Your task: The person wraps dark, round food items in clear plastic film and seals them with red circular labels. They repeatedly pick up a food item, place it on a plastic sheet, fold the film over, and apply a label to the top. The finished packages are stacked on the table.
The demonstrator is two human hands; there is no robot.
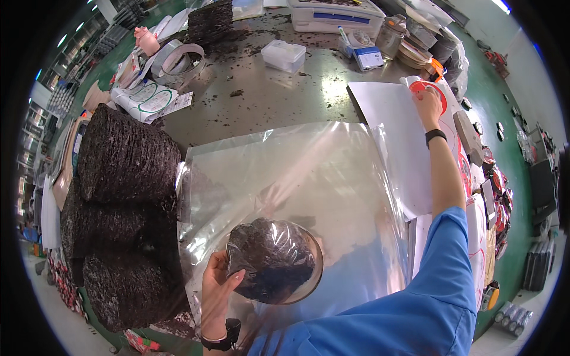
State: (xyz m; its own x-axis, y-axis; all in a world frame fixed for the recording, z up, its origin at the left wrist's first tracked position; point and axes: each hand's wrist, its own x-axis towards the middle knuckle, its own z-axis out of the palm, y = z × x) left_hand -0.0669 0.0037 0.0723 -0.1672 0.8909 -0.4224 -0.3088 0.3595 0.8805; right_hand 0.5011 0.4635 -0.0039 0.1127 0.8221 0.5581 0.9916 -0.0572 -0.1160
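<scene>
My left hand (218, 285) grips the left edge of a clear-wrapped round cake of dark dried seaweed (267, 253), thumb on top. A pale curved rim shows along the cake's right side. Beneath it a large clear plastic sheet or bag (329, 178) is spread over the metal table. Far out to the right, my right hand (428, 107) has its fingers curled on a red round label (441, 95) on a white backing sheet. Whether the fingers grip the label or only press it, I cannot tell.
Tall stacks of dark seaweed (129, 155) stand close on the left. Tape rolls (178, 62) and printed labels (142, 98) lie behind them. A small clear plastic box (283, 55) sits at the back, near a larger lidded bin (336, 20) and a glass jar (392, 38).
</scene>
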